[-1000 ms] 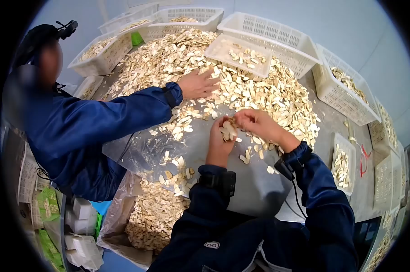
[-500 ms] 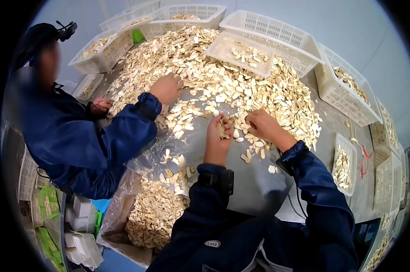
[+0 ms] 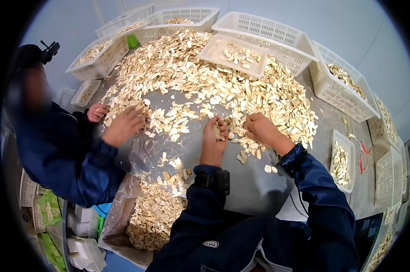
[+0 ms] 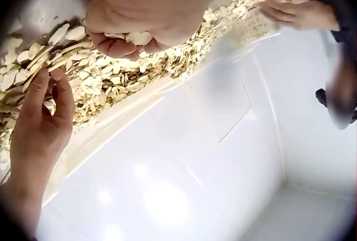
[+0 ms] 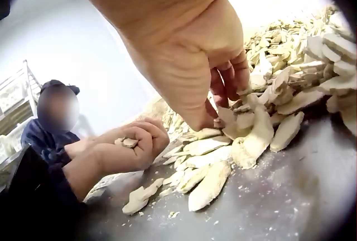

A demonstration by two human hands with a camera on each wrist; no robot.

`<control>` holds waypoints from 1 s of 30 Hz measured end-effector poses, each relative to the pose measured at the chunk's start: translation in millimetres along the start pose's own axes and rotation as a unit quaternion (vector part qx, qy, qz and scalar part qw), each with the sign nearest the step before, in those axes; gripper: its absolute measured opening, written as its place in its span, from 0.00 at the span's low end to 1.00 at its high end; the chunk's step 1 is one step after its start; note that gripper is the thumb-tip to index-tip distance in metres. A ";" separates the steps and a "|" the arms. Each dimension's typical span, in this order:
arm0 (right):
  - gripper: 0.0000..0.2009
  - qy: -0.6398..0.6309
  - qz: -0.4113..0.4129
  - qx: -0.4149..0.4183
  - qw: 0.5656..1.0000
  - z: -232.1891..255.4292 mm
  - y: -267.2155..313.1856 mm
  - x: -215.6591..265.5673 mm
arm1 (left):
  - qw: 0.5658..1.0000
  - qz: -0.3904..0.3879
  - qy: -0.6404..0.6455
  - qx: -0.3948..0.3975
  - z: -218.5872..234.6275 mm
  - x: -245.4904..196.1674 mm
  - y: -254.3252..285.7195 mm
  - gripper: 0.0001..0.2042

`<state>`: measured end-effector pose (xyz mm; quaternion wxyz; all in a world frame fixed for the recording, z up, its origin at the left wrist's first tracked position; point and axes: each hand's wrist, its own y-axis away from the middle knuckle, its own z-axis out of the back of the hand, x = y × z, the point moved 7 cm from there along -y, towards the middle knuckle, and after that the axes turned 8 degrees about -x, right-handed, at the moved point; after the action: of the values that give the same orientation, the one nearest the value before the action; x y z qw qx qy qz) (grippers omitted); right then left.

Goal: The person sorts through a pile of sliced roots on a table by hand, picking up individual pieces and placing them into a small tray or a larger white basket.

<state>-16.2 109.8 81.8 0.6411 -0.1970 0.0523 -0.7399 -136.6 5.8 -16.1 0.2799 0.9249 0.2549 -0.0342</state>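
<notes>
A large heap of pale dried slices point(image 3: 168, 59), some shaped like cut mushrooms, covers much of the metal table point(image 3: 254, 190). My left hand point(image 3: 214, 143) is palm up over the table, its fingers curled round a few dried slices point(image 5: 129, 142). To its right, my right hand point(image 3: 264, 130) reaches down into the heap's near edge. In the left wrist view the right thumb and fingertips point(image 4: 42, 73) pinch at a slice there. Loose slices point(image 5: 209, 188) lie on the table below the right hand.
Another person point(image 3: 64, 149) stands at the left, a hand point(image 3: 125, 124) over the heap. White perforated baskets point(image 3: 268, 34) ring the far side. A shallow tray point(image 3: 232, 50) sits on the heap, another tray point(image 3: 342, 161) at right. A lined box point(image 3: 118, 222) of slices is at near left.
My right hand has left the left hand and gone down to the heap's edge. The left fingers have curled over their slices. The other person's hand has drawn back left.
</notes>
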 end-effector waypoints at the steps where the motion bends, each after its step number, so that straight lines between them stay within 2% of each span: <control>1: 0.06 -0.013 0.014 -0.021 1.000 1.6 -1.5 0.0 | 1.000 0.004 -0.001 -0.004 -0.2 0.0 0.7 0.04; 3: 0.05 -0.039 0.042 -0.063 0.996 7.8 -6.5 2.5 | 1.000 0.012 -0.002 -0.012 0.2 0.2 2.3 0.04; 6: 0.05 -0.139 -0.050 -0.050 0.988 15.4 -8.8 -2.5 | 1.000 -0.009 -0.025 -0.007 -2.7 -0.4 4.8 0.03; 9: 0.07 -0.254 -0.166 0.031 0.952 3.4 -1.9 -15.7 | 0.979 -0.087 -0.184 0.011 -12.0 0.2 10.2 0.06; 12: 0.10 -0.342 -0.227 0.026 0.911 2.6 2.1 -12.4 | 0.958 -0.097 -0.266 0.039 -20.7 8.6 16.5 0.06; 15: 0.07 -0.238 -0.175 -0.010 0.955 18.4 1.0 -3.0 | 0.955 -0.068 -0.284 0.051 -24.8 18.2 21.8 0.06; 17: 0.05 -0.126 -0.075 -0.074 0.986 36.6 -2.1 15.7 | 0.947 -0.071 -0.309 0.043 -26.5 23.0 24.1 0.07; 18: 0.05 -0.069 -0.024 -0.106 0.992 43.2 -2.7 25.5 | 0.943 -0.073 -0.321 0.039 -26.9 24.5 24.8 0.08; 21: 0.04 -0.018 0.037 -0.150 0.988 50.0 -2.2 39.5 | 0.942 -0.078 -0.323 0.047 -25.6 26.8 21.4 0.09; 22: 0.05 -0.011 0.035 -0.140 0.990 49.9 -2.3 40.3 | 0.944 -0.077 -0.318 0.050 -24.5 26.4 19.6 0.09; 25: 0.05 -0.057 -0.004 -0.156 0.986 48.5 -2.7 31.9 | 0.931 -0.090 -0.349 0.060 -24.5 25.6 18.7 0.10; 26: 0.05 -0.126 -0.073 -0.115 0.983 42.4 -2.8 21.8 | 0.932 -0.099 -0.345 0.051 -24.1 24.2 18.4 0.10; 28: 0.06 -0.258 -0.208 -0.030 0.943 28.6 1.3 5.0 | 0.934 -0.116 -0.338 0.030 -23.1 21.6 17.7 0.10; 30: 0.06 -0.324 -0.257 -0.024 0.910 20.4 4.1 -6.0 | 0.931 -0.148 -0.333 0.027 -21.2 13.3 15.7 0.11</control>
<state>-4.5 118.5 97.8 0.4059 -0.4478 -0.1923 -0.7732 -119.1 12.0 6.9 0.3152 0.8194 0.2803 -0.3881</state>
